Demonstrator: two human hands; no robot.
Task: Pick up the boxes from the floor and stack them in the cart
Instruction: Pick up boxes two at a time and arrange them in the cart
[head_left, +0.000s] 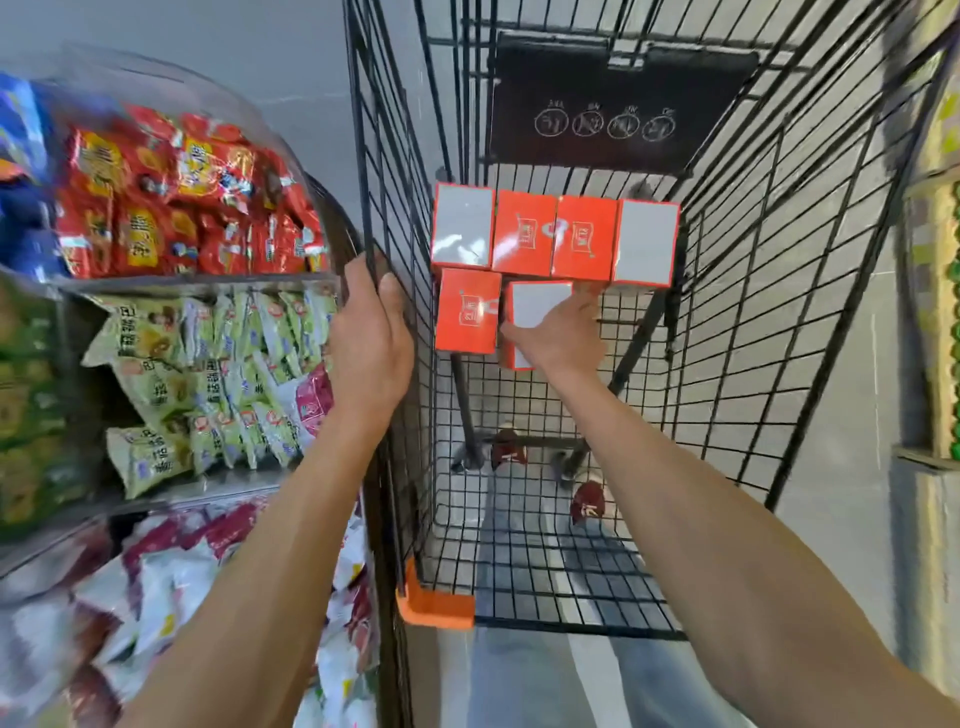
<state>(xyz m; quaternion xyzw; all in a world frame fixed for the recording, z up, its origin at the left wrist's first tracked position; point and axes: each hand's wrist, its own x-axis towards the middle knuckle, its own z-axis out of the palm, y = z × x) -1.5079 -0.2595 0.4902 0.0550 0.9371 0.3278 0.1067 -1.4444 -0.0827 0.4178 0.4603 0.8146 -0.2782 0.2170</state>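
A: Where is the box being handled?

B: The held box (537, 304) is gripped by the right hand (561, 338), with fingers curled round its near end. It is low inside the cart (753, 322), just beside the front orange box (467, 312). Whether it is already set down cannot be told. The left hand (371, 338) is wrapped over the top wire of the cart's left wall.

A: How is such a box expected to handle?

B: Light, stiff card is judged, since one hand is enough to carry it. The faces look smooth, so a slip is possible under a loose pinch. A hold across the narrow sides is advised, thumb against fingers, and the corners are to be spared from crushing.

A: How many are counted?

B: Six boxes are counted. Four are lined up touching in the back row (524, 239), the two outer ones white-faced and the two inner ones orange. Two are in front, the orange one and the held one, which is white face up. Two hands and one cart are seen.
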